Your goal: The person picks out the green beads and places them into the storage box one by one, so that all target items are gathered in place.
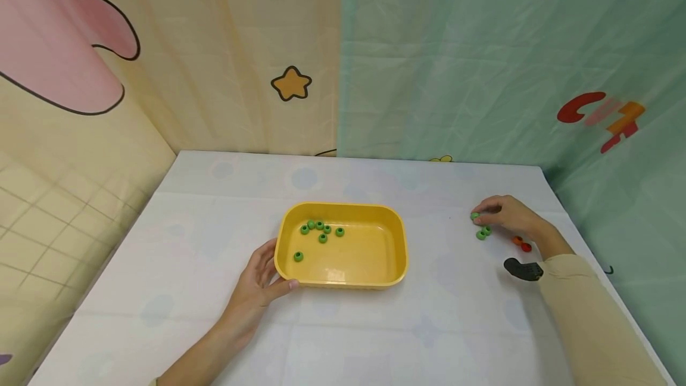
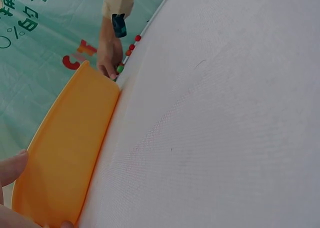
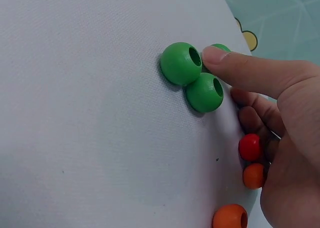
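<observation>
Fingers of the left hand (image 1: 256, 290) lie fairly straight against the near-left corner of the yellow tray (image 1: 395, 237), thumb along its front wall, steadying it and gripping nothing. Seven green beads (image 1: 321, 230) sit inside the tray, six bunched toward its far-left part and one alone nearer the left wall. Well to the right of the tray, the right hand (image 1: 506, 214) rests on the white table (image 1: 187, 243) with its fingers curled; the thumb (image 3: 235, 63) presses on one loose green bead (image 3: 218, 48), and two more green beads (image 3: 192, 78) lie touching each other just beside it. Red and orange beads (image 3: 250, 160) lie close under the palm, farther from the tray. Judging by this, the sorting is midway, at the pick-up step: the next move calls for a firm pinch on that one green bead, then a carry leftward over the tray's rim.
</observation>
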Demonstrator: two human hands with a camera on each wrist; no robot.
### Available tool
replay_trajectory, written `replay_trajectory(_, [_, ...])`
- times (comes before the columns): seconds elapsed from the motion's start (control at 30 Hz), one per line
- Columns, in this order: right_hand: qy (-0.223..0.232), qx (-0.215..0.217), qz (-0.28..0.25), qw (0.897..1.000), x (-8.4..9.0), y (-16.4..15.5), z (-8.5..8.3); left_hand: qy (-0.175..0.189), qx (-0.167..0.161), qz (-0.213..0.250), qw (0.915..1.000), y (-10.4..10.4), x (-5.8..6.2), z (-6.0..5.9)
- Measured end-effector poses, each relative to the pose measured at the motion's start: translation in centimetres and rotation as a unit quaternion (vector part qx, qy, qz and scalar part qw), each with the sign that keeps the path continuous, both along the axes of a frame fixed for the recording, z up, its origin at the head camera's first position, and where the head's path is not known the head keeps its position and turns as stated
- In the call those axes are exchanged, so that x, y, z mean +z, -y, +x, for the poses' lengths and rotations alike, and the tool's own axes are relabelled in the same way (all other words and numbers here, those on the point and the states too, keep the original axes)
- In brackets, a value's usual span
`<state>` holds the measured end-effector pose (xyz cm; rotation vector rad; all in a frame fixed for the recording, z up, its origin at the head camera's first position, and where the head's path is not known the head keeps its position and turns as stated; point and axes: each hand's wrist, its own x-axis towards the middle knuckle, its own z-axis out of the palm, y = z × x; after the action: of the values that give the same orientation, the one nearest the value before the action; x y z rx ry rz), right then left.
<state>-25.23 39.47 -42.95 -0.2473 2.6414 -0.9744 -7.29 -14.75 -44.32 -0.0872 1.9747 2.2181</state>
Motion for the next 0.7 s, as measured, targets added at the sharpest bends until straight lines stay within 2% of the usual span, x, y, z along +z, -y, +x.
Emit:
replay_trajectory(0.13, [0.009, -0.006, 0.003, 1.0, 0.3, -0.1, 0.0, -0.004, -0.005, 0.003, 1.0, 0.0, 0.0, 0.0])
replay_trajectory(0.37, [-0.011, -0.009, 0.032, 0.999, 1.3, 0.0, -0.6, 0.001, -0.001, -0.002, 1.0, 0.0, 0.0, 0.0])
replay_trajectory(0.7, [0.002, 0.009, 0.01, 1.0, 2.9, 2.1, -1.2, 0.011, 0.001, -0.009, 0.9999, 0.1, 0.1, -0.1])
